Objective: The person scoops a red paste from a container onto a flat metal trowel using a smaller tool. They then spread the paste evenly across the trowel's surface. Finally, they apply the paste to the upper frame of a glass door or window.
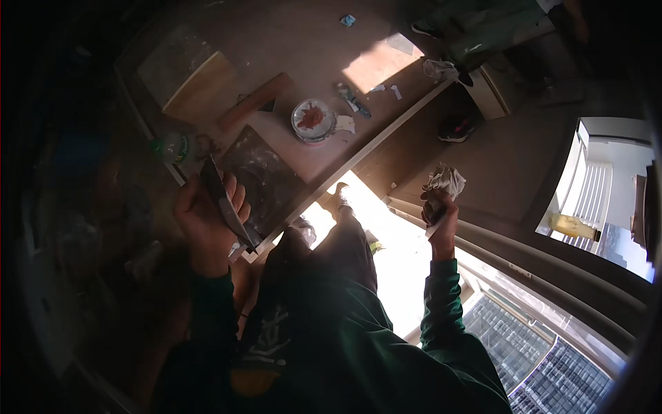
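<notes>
My left hand (207,224) is closed around a dark, thin flat piece (227,203) with a straight edge; its exact kind does not show. My right hand (440,212), raised away from the brown tabletop (303,62), grips a crumpled whitish rag (447,179). Close to my left hand a dark square slab (258,172) with pale smudges lies at the table's near edge. Beyond the slab stands a round tub (301,130), pale inside with a reddish-brown paste (312,116) in it.
On the table are a reddish-brown strip (255,100), a wooden board (200,86), a tube-like item (355,100), paper scraps (395,92) and a green-labelled bottle (172,147). Another person (489,31) is at the far right. A bright window (538,338) lies low on the right.
</notes>
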A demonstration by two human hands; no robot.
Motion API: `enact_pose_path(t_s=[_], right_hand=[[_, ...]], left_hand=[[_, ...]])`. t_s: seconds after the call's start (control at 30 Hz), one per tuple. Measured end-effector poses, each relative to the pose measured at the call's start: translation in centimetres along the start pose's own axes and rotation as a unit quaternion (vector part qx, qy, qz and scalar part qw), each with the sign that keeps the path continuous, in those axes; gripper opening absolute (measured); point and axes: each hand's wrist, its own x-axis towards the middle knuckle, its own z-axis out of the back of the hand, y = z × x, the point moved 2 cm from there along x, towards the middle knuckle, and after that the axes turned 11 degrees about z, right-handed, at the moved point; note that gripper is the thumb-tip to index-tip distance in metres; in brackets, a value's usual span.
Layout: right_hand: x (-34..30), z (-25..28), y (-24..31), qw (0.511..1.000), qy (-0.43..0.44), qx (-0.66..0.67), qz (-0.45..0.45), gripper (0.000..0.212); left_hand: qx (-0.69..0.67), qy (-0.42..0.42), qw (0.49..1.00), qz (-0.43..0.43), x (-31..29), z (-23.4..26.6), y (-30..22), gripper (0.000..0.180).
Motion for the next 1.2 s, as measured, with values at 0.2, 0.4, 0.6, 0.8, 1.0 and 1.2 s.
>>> enact_pose_path(t_s=[0.2,0.4,0.6,0.8,1.0,1.2], right_hand=[[12.9,0.1,-12.1,0.993,0.022,-0.118,0.022,0.021],[25.7,-0.6,-26.4,0.912,0.152,-0.381,0.01,0.037],[30.7,-5.7,-30.4,0.878,0.222,-0.423,0.008,0.054],[33.9,-7.0,-33.9,0.836,0.232,-0.498,0.017,0.081],[35.4,-0.8,-31.1,0.84,0.203,-0.485,-0.135,0.066],[29.3,-2.2,-22.2,0.938,0.201,-0.103,-0.262,0.037]], left_hand=[[0.01,-0.157,0.987,-0.03,2.1,2.5,3.4,0.037],[0.065,-0.258,0.963,-0.049,4.3,4.5,7.8,0.034],[-0.032,-0.453,0.89,-0.045,1.7,8.3,12.5,0.025],[-0.094,-0.352,0.922,-0.133,3.9,8.9,15.1,0.03],[-0.102,-0.336,0.927,-0.13,6.0,7.0,15.1,0.028],[-0.091,-0.396,0.902,-0.147,6.7,8.6,14.6,0.03]])
